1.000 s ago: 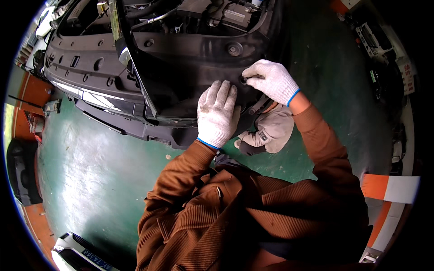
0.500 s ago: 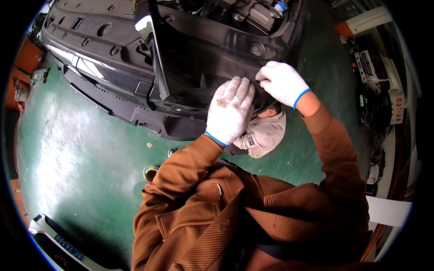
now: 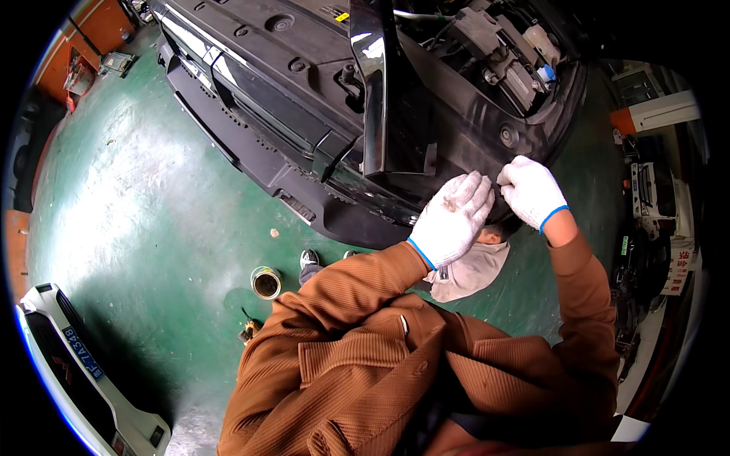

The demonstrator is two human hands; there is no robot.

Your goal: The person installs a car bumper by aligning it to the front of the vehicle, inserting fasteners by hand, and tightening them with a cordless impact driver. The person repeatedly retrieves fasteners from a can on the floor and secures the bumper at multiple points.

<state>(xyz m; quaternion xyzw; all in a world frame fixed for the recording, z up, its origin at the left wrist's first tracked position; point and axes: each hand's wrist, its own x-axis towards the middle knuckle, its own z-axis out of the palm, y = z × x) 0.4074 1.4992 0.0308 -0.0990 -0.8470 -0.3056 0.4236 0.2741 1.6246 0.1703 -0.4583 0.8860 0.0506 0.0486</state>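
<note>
My left hand, in a white knit glove with a blue cuff, lies with fingers stretched out at the front corner of a dark car. Grey smudges mark the back of this glove. My right hand, gloved the same way, is just to its right with thumb and fingers closed together at the car's edge. Whatever its fingertips hold, if anything, is too small to make out. A glossy black panel stands up from the car's front, left of my hands. The surface under my left palm is hidden.
A person in a light jacket crouches below my hands. The engine bay is uncovered. On the green floor stands an open can. A white bumper lies at lower left, and car parts line the right side.
The view has turned, so the car and both hands appear lower and further right. Both hands stay at the same car corner, in nearly the same pose. More of the can shows.
</note>
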